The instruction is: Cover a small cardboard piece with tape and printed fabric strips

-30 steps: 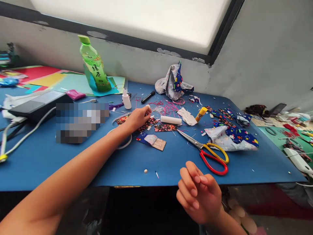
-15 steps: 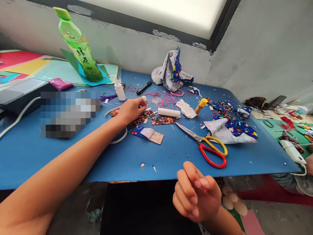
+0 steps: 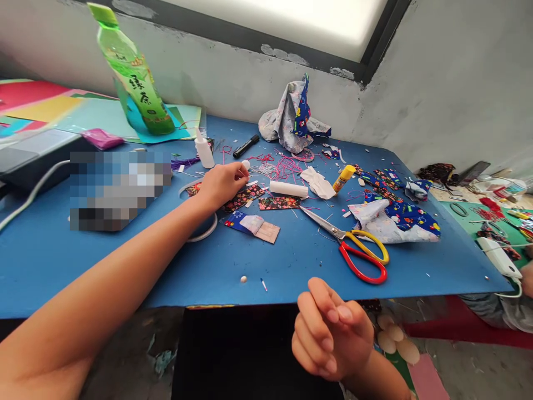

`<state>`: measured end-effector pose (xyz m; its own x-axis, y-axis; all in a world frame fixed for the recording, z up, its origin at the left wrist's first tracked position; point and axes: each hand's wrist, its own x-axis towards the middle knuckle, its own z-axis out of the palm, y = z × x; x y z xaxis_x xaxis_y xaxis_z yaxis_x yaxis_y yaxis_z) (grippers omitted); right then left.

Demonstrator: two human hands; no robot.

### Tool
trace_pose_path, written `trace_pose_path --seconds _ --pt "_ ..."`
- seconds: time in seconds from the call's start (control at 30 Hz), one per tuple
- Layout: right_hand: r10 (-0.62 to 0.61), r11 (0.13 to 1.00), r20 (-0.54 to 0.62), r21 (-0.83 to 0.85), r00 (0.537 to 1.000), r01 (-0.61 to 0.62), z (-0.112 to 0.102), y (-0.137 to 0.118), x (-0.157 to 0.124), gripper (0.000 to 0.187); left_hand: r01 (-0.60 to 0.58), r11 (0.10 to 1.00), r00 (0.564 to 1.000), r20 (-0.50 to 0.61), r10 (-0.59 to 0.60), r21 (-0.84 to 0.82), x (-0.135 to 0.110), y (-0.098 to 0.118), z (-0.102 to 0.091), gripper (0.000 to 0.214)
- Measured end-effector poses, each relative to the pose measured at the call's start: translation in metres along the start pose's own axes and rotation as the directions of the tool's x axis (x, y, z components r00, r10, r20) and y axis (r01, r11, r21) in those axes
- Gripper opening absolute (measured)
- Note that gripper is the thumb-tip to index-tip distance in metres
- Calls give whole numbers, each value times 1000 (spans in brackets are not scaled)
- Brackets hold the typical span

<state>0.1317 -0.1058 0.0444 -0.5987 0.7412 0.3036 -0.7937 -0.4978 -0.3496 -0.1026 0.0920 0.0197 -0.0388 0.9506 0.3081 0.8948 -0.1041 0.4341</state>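
My left hand (image 3: 225, 183) reaches over the table with its fingers closed at a small white round thing (image 3: 246, 165). Below that hand lie dark floral fabric strips (image 3: 278, 203) and a pale hoop-like band (image 3: 208, 232), partly hidden. A cardboard piece (image 3: 267, 232) with blue patterned cloth on one end lies in front of it. My right hand (image 3: 333, 333) is raised at the table's near edge, fingers curled and thumb pressed to the index finger; anything pinched there is too small to make out. Scissors (image 3: 343, 239) with red and yellow handles lie open beyond it.
A green tea bottle (image 3: 137, 89) stands at the back left near a small white squeeze bottle (image 3: 204, 151). A black marker (image 3: 246, 146), white roll (image 3: 288, 189), yellow glue stick (image 3: 343, 179), tangled pink cords (image 3: 287, 166) and cloth scraps (image 3: 400, 216) cover the table's middle and right.
My right hand has shifted slightly left, its thumb and index finger still together. My left hand stays almost where it was; the view has tilted a little.
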Motion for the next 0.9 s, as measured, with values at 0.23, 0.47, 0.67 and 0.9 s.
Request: trace_pose_path --seconds 0.23,0.47,0.67,0.9 --pt "-7 996 -47 -90 999 2 -5 2 -3 39 -12 999 999 -43 10 -49 1 -2 -2 18" --pt "-130 543 -51 -839 990 28 -13 -34 -6 20 -150 944 976 -196 94 -295 2 11 -29 13" --pt "-116 -583 324 -788 939 200 -17 -83 48 15 -232 806 952 45 304 -544 -24 52 -48 14" --pt "-31 -559 -44 -827 999 -53 -26 -95 95 24 -146 631 859 219 463 -762 -50 80 -44 13"
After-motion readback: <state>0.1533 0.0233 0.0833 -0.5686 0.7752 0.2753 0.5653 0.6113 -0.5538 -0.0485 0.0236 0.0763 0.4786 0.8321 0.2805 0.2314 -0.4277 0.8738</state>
